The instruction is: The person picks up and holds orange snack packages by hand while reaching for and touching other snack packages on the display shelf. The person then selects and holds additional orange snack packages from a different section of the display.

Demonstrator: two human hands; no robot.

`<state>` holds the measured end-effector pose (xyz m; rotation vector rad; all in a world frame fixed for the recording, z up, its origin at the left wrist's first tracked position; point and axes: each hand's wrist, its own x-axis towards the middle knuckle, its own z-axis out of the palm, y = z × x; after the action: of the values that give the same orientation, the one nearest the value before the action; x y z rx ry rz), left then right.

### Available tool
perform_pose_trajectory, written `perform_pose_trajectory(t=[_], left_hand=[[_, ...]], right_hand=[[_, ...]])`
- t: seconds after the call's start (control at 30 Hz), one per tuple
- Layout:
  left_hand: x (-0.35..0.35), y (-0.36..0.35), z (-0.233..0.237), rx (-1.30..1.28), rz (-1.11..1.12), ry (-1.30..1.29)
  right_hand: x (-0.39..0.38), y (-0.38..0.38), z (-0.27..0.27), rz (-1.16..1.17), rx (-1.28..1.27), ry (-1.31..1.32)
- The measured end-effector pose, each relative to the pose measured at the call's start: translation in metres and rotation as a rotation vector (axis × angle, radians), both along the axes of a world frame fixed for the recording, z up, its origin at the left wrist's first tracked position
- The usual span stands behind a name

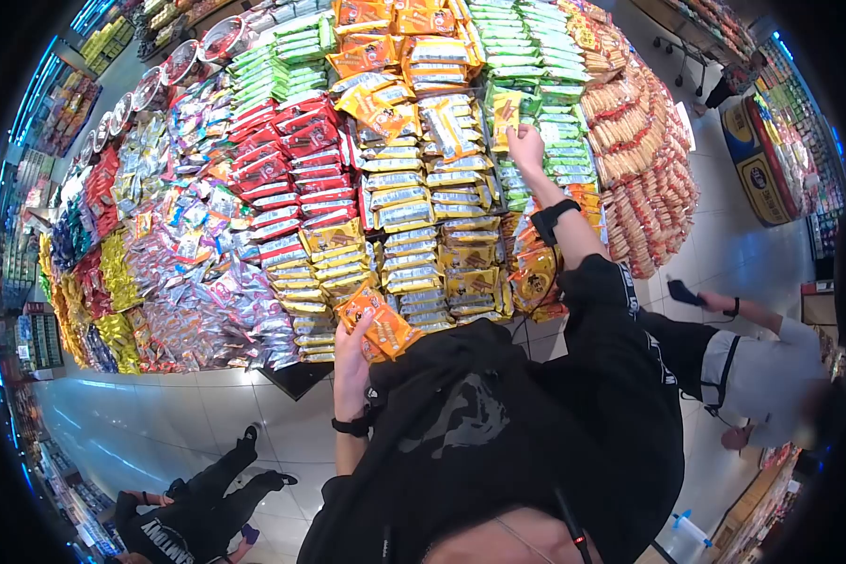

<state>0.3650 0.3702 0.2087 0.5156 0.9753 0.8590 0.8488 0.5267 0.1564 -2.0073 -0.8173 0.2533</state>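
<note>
My left hand (349,355) is closed on an orange snack packet (381,322), held at the near edge of the display beside my black top. Farther out, my stretched right hand (525,148) grips a small yellow snack packet (506,113) by its lower end. That packet is above the rows of green packets (559,141). Rows of yellow packets (409,211) lie between my two hands. Orange packets (432,21) fill the far middle of the display, and red packets (291,141) lie to its left.
Loose wrapped sweets (193,235) cover the display's left side. Bundled brown snacks (644,155) slope down on the right. One person (761,367) stands at right holding a dark object; another person (193,517) is at lower left. A cart (681,58) stands at far right.
</note>
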Motion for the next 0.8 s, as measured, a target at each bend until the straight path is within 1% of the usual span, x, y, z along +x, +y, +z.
perform_pose_trajectory(t=[0.03, 0.07, 0.1, 0.17, 0.23, 0.27, 0.3, 0.37, 0.43, 0.53, 0.6, 0.67, 0.8], left_hand=[[0.003, -0.001, 0.001, -0.009, -0.008, 0.004], [0.004, -0.001, 0.002, -0.012, 0.01, 0.01], [0.003, -0.003, 0.002, -0.017, 0.03, 0.019], [0.003, -0.004, -0.008, -0.026, 0.035, 0.029], [0.007, -0.001, -0.012, -0.002, -0.043, 0.02], [0.01, 0.001, -0.01, -0.002, -0.057, 0.025], [0.015, 0.004, -0.007, -0.002, -0.079, 0.041], [0.023, 0.008, 0.001, 0.006, -0.119, 0.061], [0.028, 0.011, 0.006, 0.038, -0.145, 0.056], [0.029, 0.013, 0.004, 0.056, -0.202, 0.042], [0.032, 0.01, 0.003, 0.079, -0.234, 0.032], [0.031, 0.008, -0.001, 0.07, -0.23, 0.013], [0.026, 0.002, -0.001, 0.044, -0.201, -0.003]], right_hand=[[-0.004, -0.011, 0.009, -0.047, 0.049, 0.077], [-0.018, -0.029, 0.024, 0.011, 0.059, -0.01], [-0.032, -0.052, 0.033, 0.001, 0.048, 0.002], [-0.053, -0.088, 0.049, 0.481, -0.023, -0.127], [-0.07, -0.117, 0.059, 0.664, -0.038, -0.527], [-0.075, -0.123, 0.06, 0.702, -0.071, -0.571], [-0.076, -0.124, 0.053, 0.685, -0.071, -0.566], [-0.075, -0.12, 0.03, 0.691, -0.094, -0.714], [-0.076, -0.11, 0.015, 0.671, -0.106, -0.716], [-0.082, -0.095, 0.009, 0.589, -0.136, -0.544], [-0.088, -0.086, 0.008, 0.56, -0.123, -0.52], [-0.088, -0.078, 0.004, 0.539, -0.091, -0.505], [-0.088, -0.067, 0.012, 0.528, -0.111, -0.451]])
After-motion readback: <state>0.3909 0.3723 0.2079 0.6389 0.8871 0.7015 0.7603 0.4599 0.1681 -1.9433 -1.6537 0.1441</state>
